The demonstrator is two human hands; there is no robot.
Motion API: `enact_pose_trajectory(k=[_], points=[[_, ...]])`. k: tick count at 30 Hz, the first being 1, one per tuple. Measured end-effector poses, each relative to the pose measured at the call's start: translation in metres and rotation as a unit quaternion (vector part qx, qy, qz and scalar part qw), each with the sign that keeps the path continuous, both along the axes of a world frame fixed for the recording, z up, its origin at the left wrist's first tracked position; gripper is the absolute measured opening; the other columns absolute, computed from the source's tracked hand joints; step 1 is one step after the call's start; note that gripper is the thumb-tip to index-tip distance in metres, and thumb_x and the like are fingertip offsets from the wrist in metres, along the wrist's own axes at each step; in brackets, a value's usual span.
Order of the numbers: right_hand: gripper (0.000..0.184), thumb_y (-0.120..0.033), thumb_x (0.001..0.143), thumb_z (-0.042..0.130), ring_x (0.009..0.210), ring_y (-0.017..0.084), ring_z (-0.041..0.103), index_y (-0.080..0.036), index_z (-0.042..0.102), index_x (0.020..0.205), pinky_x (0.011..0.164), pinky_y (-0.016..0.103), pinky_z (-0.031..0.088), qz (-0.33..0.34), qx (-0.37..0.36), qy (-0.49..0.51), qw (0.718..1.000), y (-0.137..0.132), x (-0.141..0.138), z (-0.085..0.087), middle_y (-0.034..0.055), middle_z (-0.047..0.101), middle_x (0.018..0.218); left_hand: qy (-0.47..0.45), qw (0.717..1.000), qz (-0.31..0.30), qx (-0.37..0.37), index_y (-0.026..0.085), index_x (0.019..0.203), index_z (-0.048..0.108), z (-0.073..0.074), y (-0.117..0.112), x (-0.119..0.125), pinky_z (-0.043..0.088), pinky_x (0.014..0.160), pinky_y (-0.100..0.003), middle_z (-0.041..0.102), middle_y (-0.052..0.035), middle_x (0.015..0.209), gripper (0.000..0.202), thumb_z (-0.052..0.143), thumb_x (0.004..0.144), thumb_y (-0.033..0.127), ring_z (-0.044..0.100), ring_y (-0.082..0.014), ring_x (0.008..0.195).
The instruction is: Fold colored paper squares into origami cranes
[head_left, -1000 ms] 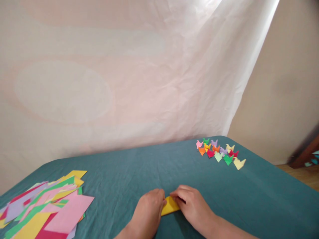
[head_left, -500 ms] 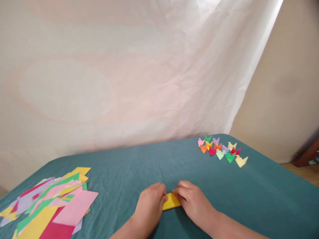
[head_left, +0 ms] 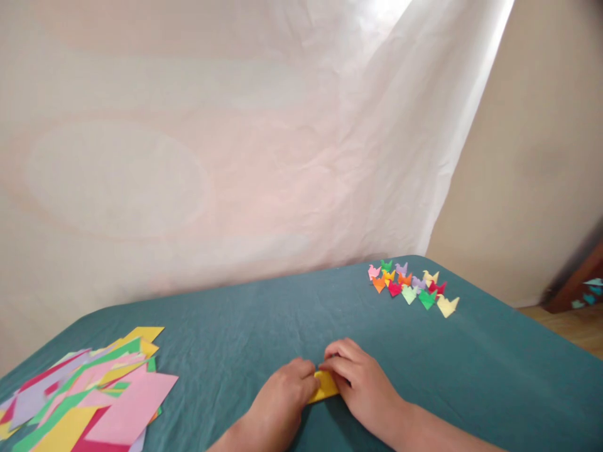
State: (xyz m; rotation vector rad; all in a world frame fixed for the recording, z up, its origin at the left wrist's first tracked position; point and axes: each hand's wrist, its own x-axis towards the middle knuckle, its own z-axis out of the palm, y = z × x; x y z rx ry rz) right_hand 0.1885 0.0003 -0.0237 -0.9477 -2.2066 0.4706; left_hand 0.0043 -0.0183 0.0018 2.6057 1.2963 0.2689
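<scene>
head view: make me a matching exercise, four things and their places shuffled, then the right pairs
1. yellow folded paper strip
2. pile of flat multicoloured paper sheets
3. cluster of small multicoloured paper birds
4. pale pinkish hanging sheet

A. toward the far right corner of the dark green table
B. behind the table
C. held between the left hand and the right hand
D. left side of the table

Pairs: 1-C; 2-D; 3-A; 4-B
</scene>
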Motion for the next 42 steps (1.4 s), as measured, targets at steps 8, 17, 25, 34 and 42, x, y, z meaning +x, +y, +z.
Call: enact_pose_trajectory(k=[8,17,25,34,42], points=[[0.022,-0.015,0.089,0.044,0.085,0.018,0.053,-0.02,0.063,0.1,0.078,0.031,0.041,0.13,0.091,-0.115,0.981,-0.015,0.003,0.009,0.005,0.064,0.089,-0.024,1.0,0.01,0.002,0.017,0.069,0.057,0.007,-0.007,0.002,0.042,0.066,-0.022,0.058,-0.0032,0.078,0.024,0.041,0.079,0.002,0.055,-0.0143,0.074],[0.02,-0.015,0.09,0.044,0.089,0.019,0.051,-0.019,0.061,0.099,0.078,0.032,0.038,0.14,0.112,-0.214,0.96,-0.018,0.004,0.015,0.0053,0.063,0.094,-0.14,0.989,0.037,-0.031,0.016,0.076,0.058,0.007,-0.014,-0.003,0.042,0.077,-0.023,0.058,-0.0038,0.085,0.017,0.045,0.084,0.008,0.054,-0.0149,0.085],[0.022,-0.016,0.091,0.044,0.08,0.017,0.05,-0.022,0.064,0.089,0.071,0.031,0.036,0.142,0.127,-0.218,0.957,-0.015,0.013,0.025,0.002,0.063,0.084,-0.163,0.985,-0.001,-0.063,0.02,0.091,0.06,0.011,-0.018,-0.013,0.041,0.085,-0.025,0.056,-0.0043,0.099,0.021,0.042,0.087,0.009,0.053,-0.0147,0.094],[0.019,-0.007,0.075,0.051,0.078,0.014,0.054,-0.019,0.065,0.072,0.073,0.025,0.039,0.048,-0.025,-0.061,0.997,-0.01,0.003,0.01,0.0013,0.062,0.081,-0.1,0.992,-0.07,-0.045,0.024,0.102,0.062,0.013,-0.019,-0.02,0.04,0.086,-0.026,0.057,-0.0062,0.104,0.032,0.035,0.091,0.012,0.052,-0.0159,0.097],[0.01,-0.009,0.068,0.059,0.082,0.016,0.054,-0.019,0.063,0.07,0.075,0.026,0.037,-0.073,-0.097,-0.05,0.991,-0.014,-0.014,-0.001,0.001,0.059,0.079,-0.093,0.992,-0.075,-0.046,0.025,0.103,0.063,0.019,-0.021,-0.018,0.04,0.087,-0.026,0.059,-0.005,0.103,0.031,0.035,0.093,0.016,0.052,-0.0156,0.098]])
